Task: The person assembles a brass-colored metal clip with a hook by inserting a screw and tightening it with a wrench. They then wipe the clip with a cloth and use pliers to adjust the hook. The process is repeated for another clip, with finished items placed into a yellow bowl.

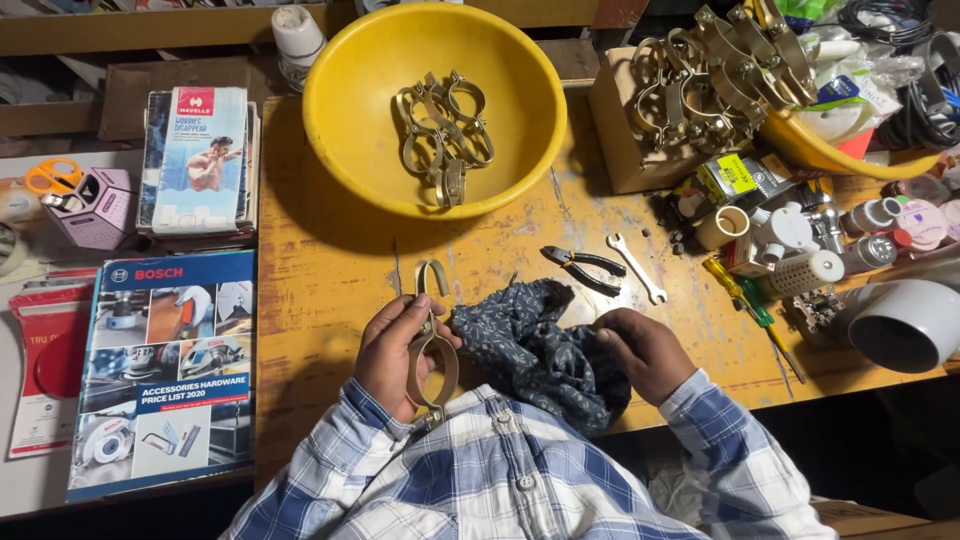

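Head view: pliers (583, 268), spanner (636, 268) beyond cloth (535, 345), perhaps touching.

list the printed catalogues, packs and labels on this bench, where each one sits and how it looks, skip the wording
Blue catalogue: left edge of bench, flat, blue cover with power tool photos.
Booklet stack: above it, pale blue cover, red logo patch, photo of a person.
Red and white packet: far left, flat, partly covered.
Yellow label: right, on a small dark pack beside the cardboard box.

Blue catalogue (165, 370) left; cardboard box (625, 140) right.
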